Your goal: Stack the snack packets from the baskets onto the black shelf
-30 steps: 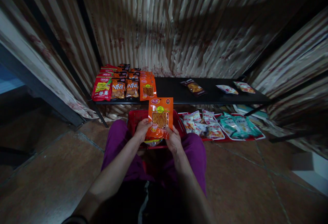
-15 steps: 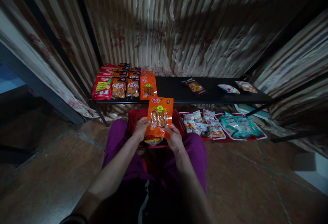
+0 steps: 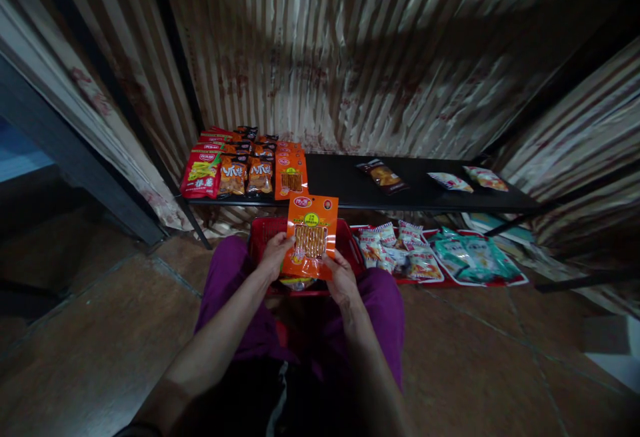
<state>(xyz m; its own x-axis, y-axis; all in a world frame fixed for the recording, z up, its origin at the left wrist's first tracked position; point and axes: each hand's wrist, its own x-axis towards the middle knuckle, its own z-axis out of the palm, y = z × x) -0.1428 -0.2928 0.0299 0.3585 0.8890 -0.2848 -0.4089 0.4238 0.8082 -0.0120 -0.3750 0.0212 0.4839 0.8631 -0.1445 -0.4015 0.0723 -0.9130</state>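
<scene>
Between my two hands an orange snack packet with a see-through window is held upright, its printed front towards me. My left hand pinches its left edge, and my right hand grips its lower right corner. Beneath the packet is a red basket between my knees, with a partly hidden packet in it. Just beyond, similar orange packets stand in a row on the black shelf.
Red snack bags and orange-black bags stand at the shelf's left end. A dark packet and two white packets lie farther right. On the floor, red baskets hold white packets and green packets.
The view has shifted slightly. Both hands keep hold of the orange packet, which stays nearly in the same place above the basket.
</scene>
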